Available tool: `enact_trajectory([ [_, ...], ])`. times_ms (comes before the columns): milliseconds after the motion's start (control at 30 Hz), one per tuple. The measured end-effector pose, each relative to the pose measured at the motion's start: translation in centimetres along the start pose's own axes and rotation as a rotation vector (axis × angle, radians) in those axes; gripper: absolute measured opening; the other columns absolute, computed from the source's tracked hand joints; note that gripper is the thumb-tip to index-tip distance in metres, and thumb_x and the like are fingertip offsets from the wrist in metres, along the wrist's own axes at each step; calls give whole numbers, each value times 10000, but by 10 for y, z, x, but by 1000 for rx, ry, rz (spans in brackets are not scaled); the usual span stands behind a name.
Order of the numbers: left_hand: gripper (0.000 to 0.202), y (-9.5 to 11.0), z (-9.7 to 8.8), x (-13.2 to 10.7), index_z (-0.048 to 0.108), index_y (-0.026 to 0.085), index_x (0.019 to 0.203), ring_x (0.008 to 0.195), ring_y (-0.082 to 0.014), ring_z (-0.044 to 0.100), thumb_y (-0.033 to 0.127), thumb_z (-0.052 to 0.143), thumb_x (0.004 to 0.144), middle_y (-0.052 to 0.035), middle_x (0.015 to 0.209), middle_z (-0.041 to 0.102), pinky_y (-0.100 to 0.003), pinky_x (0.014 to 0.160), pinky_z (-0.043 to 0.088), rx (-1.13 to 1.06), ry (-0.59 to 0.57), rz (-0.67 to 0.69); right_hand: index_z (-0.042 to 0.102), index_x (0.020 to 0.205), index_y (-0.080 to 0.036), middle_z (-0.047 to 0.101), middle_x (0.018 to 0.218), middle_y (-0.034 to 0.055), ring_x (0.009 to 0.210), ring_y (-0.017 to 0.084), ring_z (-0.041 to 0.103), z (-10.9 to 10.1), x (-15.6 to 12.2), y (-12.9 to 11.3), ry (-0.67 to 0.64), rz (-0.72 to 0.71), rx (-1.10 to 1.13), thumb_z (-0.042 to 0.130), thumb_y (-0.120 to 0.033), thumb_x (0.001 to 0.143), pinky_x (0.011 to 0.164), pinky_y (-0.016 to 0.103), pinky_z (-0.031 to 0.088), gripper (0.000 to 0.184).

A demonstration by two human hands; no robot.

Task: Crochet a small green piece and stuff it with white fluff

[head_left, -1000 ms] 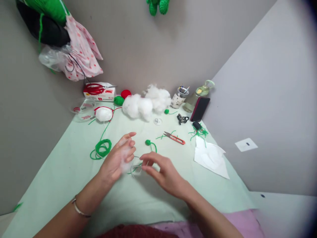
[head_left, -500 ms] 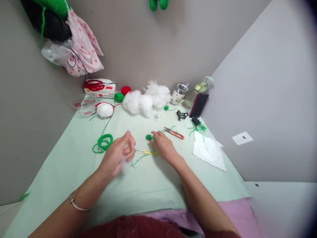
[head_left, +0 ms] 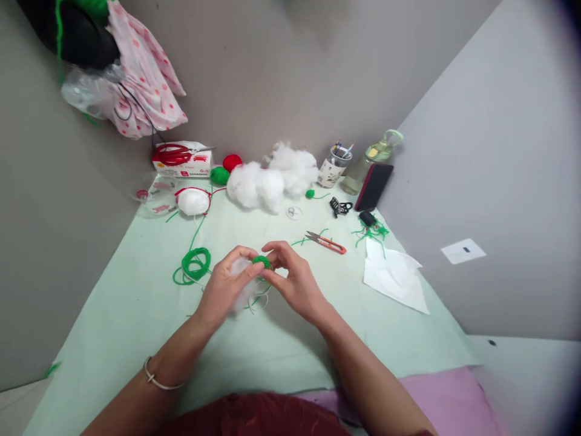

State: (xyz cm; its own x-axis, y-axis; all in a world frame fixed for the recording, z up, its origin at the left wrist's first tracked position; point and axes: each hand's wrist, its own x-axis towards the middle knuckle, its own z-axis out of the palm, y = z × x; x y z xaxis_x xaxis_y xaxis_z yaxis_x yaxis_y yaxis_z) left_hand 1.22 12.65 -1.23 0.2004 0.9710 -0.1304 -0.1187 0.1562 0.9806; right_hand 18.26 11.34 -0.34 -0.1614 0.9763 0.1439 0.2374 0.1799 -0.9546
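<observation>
A small green crocheted piece [head_left: 261, 261] is pinched between both hands above the middle of the table. My left hand [head_left: 222, 286] presses its thumb and forefinger against the piece's left side, and a tuft of white stuffing [head_left: 244, 292] sits loosely in its palm. My right hand [head_left: 295, 280] grips the right edge with thumb and fingertips. Just below, strands of green and white yarn [head_left: 259, 299] trail on the tablecloth. To the left lies a loose coil of green yarn [head_left: 196, 265]; orange thread snips [head_left: 327, 243] lie to the right.
At the back are fluffy stuffing [head_left: 256, 188], a tissue box [head_left: 181, 160] with red scissors [head_left: 171, 154] on it, a pen cup [head_left: 333, 167], a bottle [head_left: 363, 172] and a phone [head_left: 374, 186]. White paper [head_left: 394, 278] and a hair claw [head_left: 340, 207] lie at the right.
My right hand has lifted the green piece off the table and brought it left to meet my left hand, which moved slightly right. The yellow-handled hook is no longer visible. The view shifted slightly.
</observation>
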Motion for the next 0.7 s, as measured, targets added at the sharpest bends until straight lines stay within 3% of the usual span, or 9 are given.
enact_trajectory([
  [67, 232, -5, -1, 0, 668, 237, 865, 593, -127, 522, 438, 781, 886, 43, 705, 623, -226, 561, 387, 11, 20, -30, 618, 1143, -239, 598, 761, -67, 700, 127, 566, -1, 2, 2, -103, 97, 107, 749, -283, 872, 695, 271, 469, 304],
  [167, 342, -11, -3, 1, 604, 215, 743, 531, -111, 412, 481, 753, 899, 57, 623, 507, -230, 498, 311, 22, 66, -54, 693, 1028, -207, 544, 686, -70, 636, 115, 482, -7, 3, 3, -194, 203, 140, 745, -363, 888, 631, 268, 397, 215],
  [333, 347, -18, -7, 5, 570, 202, 716, 621, -112, 460, 439, 749, 896, 21, 805, 628, -225, 548, 356, 29, 202, -32, 692, 765, -200, 649, 860, 17, 817, 155, 581, -13, 2, -1, -106, 159, 40, 685, -353, 949, 763, 308, 432, 239],
  [467, 360, -19, -8, 6, 535, 202, 684, 659, -121, 495, 412, 745, 888, 9, 832, 650, -231, 595, 397, 32, 231, -11, 640, 732, -211, 706, 1091, 58, 941, 173, 639, -5, 0, -1, -18, 94, 316, 742, -351, 924, 816, 316, 474, 259],
  [533, 316, -19, -6, 4, 553, 210, 719, 666, -130, 517, 396, 752, 880, 23, 786, 624, -236, 618, 420, 42, 225, -8, 581, 749, -223, 724, 1064, 51, 802, 157, 654, 1, -1, 1, -59, 140, 514, 758, -381, 907, 698, 304, 484, 285],
  [600, 207, -19, -5, 3, 602, 224, 825, 677, -132, 534, 362, 744, 886, 38, 794, 615, -235, 630, 425, 61, 242, 2, 568, 846, -239, 728, 1060, 33, 628, 116, 594, 5, -2, 3, -77, 194, 563, 759, -384, 899, 585, 282, 448, 245],
  [700, 129, -18, -4, 2, 670, 260, 1038, 719, -135, 561, 326, 694, 929, 39, 868, 637, -236, 656, 430, 110, 256, 37, 600, 1112, -263, 713, 1147, 23, 614, 90, 531, 10, -2, 6, -18, 191, 246, 756, -290, 889, 607, 272, 424, 273],
])
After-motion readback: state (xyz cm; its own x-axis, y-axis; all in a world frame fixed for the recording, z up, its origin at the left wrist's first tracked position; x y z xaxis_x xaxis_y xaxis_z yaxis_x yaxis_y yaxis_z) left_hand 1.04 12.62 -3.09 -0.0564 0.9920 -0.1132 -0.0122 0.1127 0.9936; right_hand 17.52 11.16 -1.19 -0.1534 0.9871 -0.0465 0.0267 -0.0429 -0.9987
